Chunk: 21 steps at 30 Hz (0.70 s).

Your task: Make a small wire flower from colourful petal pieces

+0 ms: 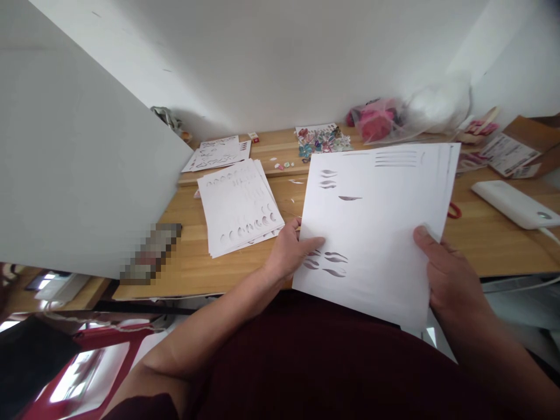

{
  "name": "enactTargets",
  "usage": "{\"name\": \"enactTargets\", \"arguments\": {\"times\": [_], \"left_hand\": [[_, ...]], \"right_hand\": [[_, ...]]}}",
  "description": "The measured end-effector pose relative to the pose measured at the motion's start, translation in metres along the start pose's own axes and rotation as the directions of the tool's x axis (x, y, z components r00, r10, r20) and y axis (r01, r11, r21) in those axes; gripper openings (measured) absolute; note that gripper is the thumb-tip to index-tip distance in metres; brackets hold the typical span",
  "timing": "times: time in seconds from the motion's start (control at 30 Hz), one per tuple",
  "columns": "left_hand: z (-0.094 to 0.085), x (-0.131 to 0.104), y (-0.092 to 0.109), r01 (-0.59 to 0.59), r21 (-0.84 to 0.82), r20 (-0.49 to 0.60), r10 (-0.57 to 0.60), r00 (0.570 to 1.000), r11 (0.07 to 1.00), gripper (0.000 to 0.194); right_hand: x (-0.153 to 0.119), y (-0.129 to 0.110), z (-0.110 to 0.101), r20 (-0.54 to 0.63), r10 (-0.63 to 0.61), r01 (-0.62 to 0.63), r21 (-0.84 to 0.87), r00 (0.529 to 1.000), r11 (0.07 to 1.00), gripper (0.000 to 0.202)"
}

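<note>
White paper sheets (380,227) with cut-out slits and leaf-like shapes are held up in front of my body, over the table's front edge. My left hand (291,251) pinches their left edge, thumb on top. On the right edge, my right hand (450,271) grips them with its thumb on the face and its fingers hidden behind. A stack of white sheets (240,204) with rows of curved cut-outs lies on the table, left of my left hand.
More patterned sheets (219,153) lie behind the stack. Colourful cut pieces (321,140), pink plastic-wrapped items (376,125), an open cardboard box (531,140) and a white device (516,204) stand along the back and right. A grey panel (87,151) rises at left.
</note>
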<state>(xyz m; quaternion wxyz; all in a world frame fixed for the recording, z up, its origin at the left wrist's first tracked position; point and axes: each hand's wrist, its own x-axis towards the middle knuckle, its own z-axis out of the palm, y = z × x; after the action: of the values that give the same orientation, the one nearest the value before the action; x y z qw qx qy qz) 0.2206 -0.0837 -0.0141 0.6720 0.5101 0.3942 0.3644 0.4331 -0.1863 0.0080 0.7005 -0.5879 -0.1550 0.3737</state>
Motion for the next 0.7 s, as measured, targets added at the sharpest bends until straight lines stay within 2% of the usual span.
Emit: {"name": "enactTargets", "arguments": {"times": [0.23,0.43,0.7], "left_hand": [[0.0003,-0.003,0.003,0.027,-0.056,0.05,-0.024,0.998,0.998,0.046],[0.0012,-0.0036,0.002,0.006,-0.013,0.028,-0.006,1.0,1.0,0.045],[0.0025,-0.0037,-0.0033,-0.039,-0.003,0.005,0.039,0.999,0.999,0.043]], "right_hand": [[-0.0002,-0.0014,0.0006,-0.002,0.02,-0.02,0.006,1.0,1.0,0.04],[-0.0037,-0.0035,-0.0004,0.024,0.044,-0.044,0.008,0.999,0.999,0.045],[-0.0042,-0.0026,-0.0053,0.057,0.058,-0.058,0.008,0.997,0.998,0.041]]}}
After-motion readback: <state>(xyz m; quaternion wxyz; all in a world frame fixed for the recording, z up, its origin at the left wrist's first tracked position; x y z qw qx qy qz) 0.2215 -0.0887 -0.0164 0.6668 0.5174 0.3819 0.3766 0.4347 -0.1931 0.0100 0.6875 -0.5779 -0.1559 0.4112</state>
